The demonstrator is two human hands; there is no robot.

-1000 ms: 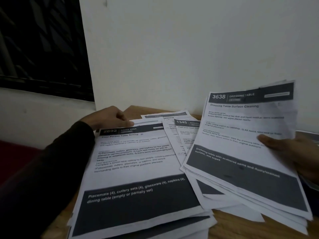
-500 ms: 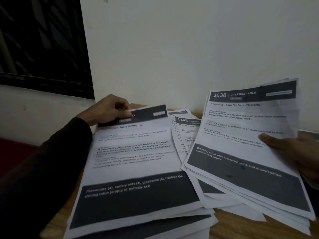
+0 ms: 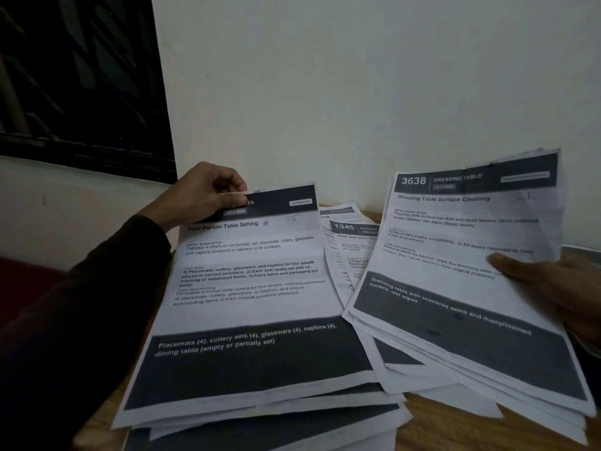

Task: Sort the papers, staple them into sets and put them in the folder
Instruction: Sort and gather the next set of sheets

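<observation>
My left hand [image 3: 208,193] pinches the far top edge of the "Four-Person Table Setting" sheet [image 3: 253,281] and holds that edge raised off the left pile [image 3: 260,415]. My right hand [image 3: 549,284] grips a fanned bundle of sheets topped by the "3638 Dressing Table" page [image 3: 455,255], tilted up off the table. Between the two lies a "1345 Kitchen" sheet [image 3: 349,242], mostly covered. No stapler or folder shows in the head view.
The papers lie on a wooden table [image 3: 455,431] pushed against a white wall [image 3: 357,92]. A dark window [image 3: 74,76] is at the left, and a red surface [image 3: 29,281] sits below it beyond the table's left edge.
My left hand took hold of the top edge of the "Four-Person Table Setting" sheet and lifted it off the pile. The right hand's bundle barely moved.
</observation>
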